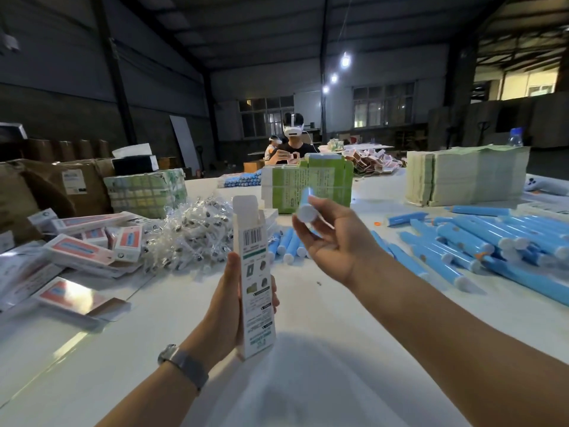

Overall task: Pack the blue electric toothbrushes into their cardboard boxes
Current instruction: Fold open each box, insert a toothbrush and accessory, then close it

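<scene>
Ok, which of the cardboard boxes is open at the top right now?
The white cardboard box held upright in the left hand, its top flap raised. The pink-fronted boxes lie flat in a pile at the left.

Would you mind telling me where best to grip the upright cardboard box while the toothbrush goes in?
Probably the lower half of the cardboard box, from its left, as the left hand does: the open flap end points up, so it stays clear for the toothbrush.

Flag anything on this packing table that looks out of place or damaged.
Nothing looks damaged. The only stray items are a small orange ring lying loose on the white table near the blue toothbrushes, and a tiny dark speck near the right hand.
</scene>
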